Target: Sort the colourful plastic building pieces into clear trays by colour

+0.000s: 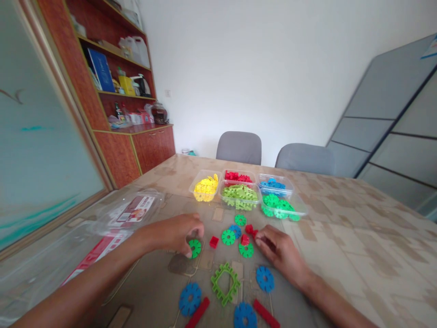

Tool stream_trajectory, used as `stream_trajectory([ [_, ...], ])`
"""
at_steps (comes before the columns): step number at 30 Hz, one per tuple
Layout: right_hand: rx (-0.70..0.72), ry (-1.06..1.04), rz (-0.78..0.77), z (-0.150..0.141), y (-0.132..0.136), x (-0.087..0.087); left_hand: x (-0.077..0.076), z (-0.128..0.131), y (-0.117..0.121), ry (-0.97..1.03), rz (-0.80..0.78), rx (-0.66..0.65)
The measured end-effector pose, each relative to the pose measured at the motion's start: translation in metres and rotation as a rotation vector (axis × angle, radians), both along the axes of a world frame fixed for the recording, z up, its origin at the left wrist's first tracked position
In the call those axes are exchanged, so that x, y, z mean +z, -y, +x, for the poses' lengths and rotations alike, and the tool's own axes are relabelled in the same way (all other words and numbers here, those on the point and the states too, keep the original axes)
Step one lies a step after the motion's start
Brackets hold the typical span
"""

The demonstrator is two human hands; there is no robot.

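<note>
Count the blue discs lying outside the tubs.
4: one blue disc beside the left red bar, one at the bottom edge, one on the near side of the right hand, one next to a green disc. Others may be hidden.

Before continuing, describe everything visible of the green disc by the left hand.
The green disc looks plastic: flat, round, slotted around its rim. The thumb of the left hand meets its left edge, hiding part; a grip can't be confirmed. It is apart from and left of the red block; its tilt is unclear.
</note>
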State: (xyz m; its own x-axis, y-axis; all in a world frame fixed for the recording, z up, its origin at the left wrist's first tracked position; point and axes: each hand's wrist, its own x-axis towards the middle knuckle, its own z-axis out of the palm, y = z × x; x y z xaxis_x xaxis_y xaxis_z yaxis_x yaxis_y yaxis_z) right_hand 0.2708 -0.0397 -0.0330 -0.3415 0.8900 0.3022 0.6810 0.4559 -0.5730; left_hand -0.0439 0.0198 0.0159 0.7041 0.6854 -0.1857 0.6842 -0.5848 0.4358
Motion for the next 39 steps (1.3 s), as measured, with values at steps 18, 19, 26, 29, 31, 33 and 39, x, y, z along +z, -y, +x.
stream_trajectory([
  [18,0.001,0.235,-0.07,-0.013,0.013,0.007,-0.005,0.009,-0.003,0.122,-0.072,-0.015],
  [19,-0.01,0.241,-0.074,-0.013,0.014,0.006,-0.005,0.009,-0.005,0.152,-0.067,-0.015],
  [26,-0.05,0.255,-0.108,-0.017,0.013,0.003,-0.019,0.039,-0.003,0.463,0.057,0.158],
  [29,-0.066,0.234,-0.115,-0.017,0.011,0.002,-0.031,0.058,0.009,0.529,0.053,0.142],
  [31,-0.056,0.222,-0.134,-0.015,0.009,0.001,-0.039,0.067,0.015,0.553,0.076,0.131],
  [33,-0.038,0.208,-0.156,-0.014,0.008,0.0,-0.045,0.073,0.018,0.562,0.107,0.133],
  [39,0.013,0.198,-0.149,-0.014,0.01,-0.001,-0.055,0.073,0.012,0.52,0.168,0.217],
])
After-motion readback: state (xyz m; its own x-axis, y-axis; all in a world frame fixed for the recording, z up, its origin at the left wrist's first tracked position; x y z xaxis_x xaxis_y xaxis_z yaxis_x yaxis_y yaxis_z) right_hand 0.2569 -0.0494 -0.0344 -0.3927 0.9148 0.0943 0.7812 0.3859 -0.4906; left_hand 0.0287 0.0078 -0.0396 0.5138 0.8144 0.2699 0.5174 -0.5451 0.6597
